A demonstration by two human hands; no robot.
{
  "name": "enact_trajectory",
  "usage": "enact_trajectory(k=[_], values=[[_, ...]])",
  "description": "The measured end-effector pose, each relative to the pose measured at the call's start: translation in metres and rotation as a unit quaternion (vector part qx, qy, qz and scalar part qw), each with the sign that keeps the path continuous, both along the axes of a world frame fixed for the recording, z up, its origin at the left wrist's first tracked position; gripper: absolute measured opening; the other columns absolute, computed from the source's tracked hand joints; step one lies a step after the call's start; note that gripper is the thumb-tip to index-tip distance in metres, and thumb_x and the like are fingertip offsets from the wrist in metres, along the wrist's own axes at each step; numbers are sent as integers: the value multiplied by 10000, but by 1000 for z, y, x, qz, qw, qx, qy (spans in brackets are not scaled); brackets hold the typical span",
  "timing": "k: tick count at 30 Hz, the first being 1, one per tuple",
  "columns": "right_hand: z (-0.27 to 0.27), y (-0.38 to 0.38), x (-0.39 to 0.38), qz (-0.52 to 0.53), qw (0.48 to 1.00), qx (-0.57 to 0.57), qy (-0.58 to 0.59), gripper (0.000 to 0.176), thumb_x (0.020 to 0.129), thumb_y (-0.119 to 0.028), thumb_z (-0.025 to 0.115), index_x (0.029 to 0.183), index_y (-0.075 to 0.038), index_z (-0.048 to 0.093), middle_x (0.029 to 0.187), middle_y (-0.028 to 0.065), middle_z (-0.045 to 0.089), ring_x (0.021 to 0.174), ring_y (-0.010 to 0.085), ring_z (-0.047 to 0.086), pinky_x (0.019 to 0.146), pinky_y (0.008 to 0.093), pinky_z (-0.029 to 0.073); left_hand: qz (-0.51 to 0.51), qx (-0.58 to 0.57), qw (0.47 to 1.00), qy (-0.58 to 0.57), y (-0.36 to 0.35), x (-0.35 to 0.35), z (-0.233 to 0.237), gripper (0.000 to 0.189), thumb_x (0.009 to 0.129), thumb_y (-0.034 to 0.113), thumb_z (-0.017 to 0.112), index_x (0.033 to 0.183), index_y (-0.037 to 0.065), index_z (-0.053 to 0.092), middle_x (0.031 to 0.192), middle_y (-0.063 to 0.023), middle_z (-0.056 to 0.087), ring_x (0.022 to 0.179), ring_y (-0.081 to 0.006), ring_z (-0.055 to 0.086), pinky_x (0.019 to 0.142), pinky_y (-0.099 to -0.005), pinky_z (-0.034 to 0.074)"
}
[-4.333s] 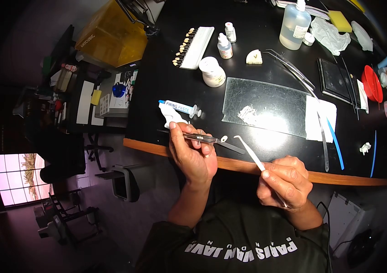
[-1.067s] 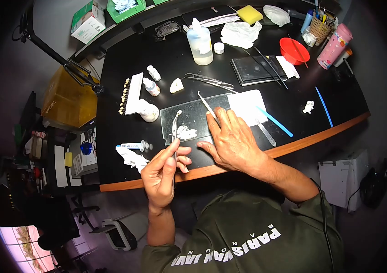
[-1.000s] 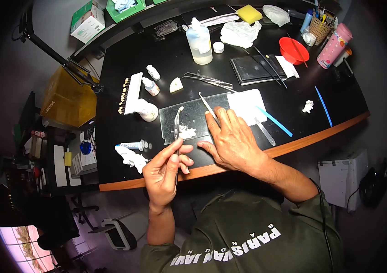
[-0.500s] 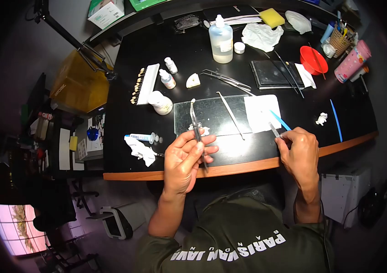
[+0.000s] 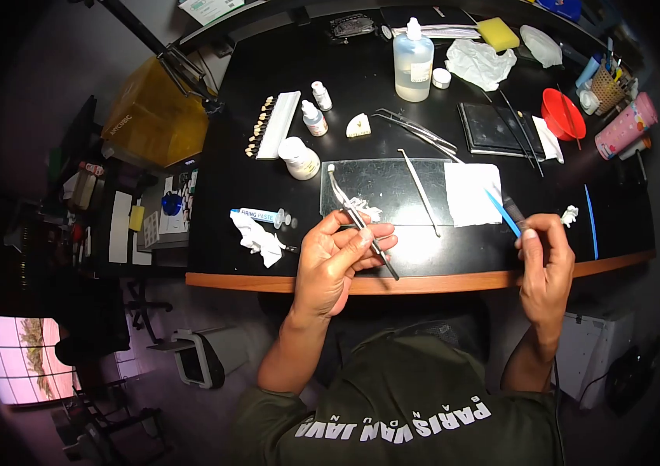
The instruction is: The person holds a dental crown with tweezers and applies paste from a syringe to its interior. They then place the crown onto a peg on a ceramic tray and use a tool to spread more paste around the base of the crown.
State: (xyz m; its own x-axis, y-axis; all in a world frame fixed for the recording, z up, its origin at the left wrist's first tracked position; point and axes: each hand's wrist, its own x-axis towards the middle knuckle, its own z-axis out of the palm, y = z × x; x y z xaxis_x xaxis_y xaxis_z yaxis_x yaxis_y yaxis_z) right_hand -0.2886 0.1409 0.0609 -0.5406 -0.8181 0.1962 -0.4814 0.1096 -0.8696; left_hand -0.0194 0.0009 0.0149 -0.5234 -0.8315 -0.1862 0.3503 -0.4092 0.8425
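Between the thumb and fingers of my left hand (image 5: 343, 252) are metal tweezers (image 5: 355, 211), with a small pale piece (image 5: 331, 168) at their tip. They hang over the left part of a glass slab (image 5: 392, 182), near crumpled white tissue. My right hand (image 5: 547, 260) is closed on a blue stick (image 5: 504, 213) and a dark-handled tool (image 5: 514, 206), right of a white paper pad (image 5: 472, 194). A metal instrument (image 5: 420, 192) lies across the slab. More tweezers (image 5: 419, 132) rest behind it.
Left of the slab stand a white jar (image 5: 299, 158), small bottles (image 5: 315, 119) and a shade guide (image 5: 278, 124). Behind are a large bottle (image 5: 413, 66), a black case (image 5: 493, 128) and a red bowl (image 5: 561, 113). A syringe (image 5: 258, 216) lies front left.
The view has shifted, so the table items appear further right. My right hand has drawn back from the paper pad with the blue stick. The tweezers in my left hand now lean more to the left.
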Motion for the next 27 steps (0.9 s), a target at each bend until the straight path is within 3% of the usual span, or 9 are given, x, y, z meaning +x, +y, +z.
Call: enact_trajectory(k=[1,4,6,7,10,18,24,25,27], values=[[1,-2,2,67,995,-34,-60,80,1027,-2,594,1032,31,667,861,47,647,785,90,570,699,292,453,-12,-4,1000,7,-2,0,-1,250,1065,60,643,1286,-33,571,1183,-287,753,1097,-352,784,864,-390,692],[0,-18,9,290,952,-13,-92,100,1002,-29,632,981,30,711,858,88,672,780,138,617,720,310,489,-24,10,999,27,-5,-5,-2,249,1058,43,662,1279,-38,582,1181,-283,755,1082,-334,790,845,-363,696],[-5,-31,23,350,925,4,-147,107,971,-38,646,941,33,720,813,62,631,693,125,562,648,293,436,-45,2,999,12,-5,-7,-1,255,1052,37,683,1276,-40,588,1162,-267,767,1056,-307,797,845,-338,695],[-12,-38,28,373,920,-20,-121,107,968,-31,647,949,40,725,790,76,634,682,138,581,640,310,449,-57,0,998,12,-4,-7,-1,253,1055,42,687,1275,-38,590,1161,-264,771,1056,-295,798,848,-323,689],[-13,-49,30,373,921,31,-108,104,925,-15,640,961,29,727,843,134,695,737,223,657,693,361,504,-69,5,997,15,1,-6,1,258,1053,44,700,1276,-45,605,1130,-251,783,1026,-275,805,828,-304,686],[-17,-51,31,378,924,-8,-61,106,923,-25,635,923,36,721,825,138,697,725,245,666,678,378,498,-51,-9,998,-18,4,-9,5,277,1035,1,694,1289,-78,615,1082,-238,784,982,-310,812,806,-331,713],[-17,-50,19,359,928,22,-98,94,920,-14,641,915,32,723,827,142,695,748,244,674,691,377,502,-38,-17,999,-35,6,-5,5,264,1036,1,692,1275,-79,615,1079,-239,784,964,-305,815,791,-332,715],[-15,-49,22,369,924,15,-102,94,920,-12,639,911,32,721,828,143,695,749,247,674,693,378,503,-45,-12,998,-31,6,-5,6,293,1043,47,716,1284,-86,616,1079,-220,793,985,-260,809,782,-263,676],[-15,-50,31,397,913,-10,-92,92,920,-6,632,896,32,712,834,147,693,752,266,675,699,381,508,-60,-13,998,-23,6,-4,4,295,1041,49,719,1284,-84,618,1082,-221,792,982,-260,810,782,-267,677]])
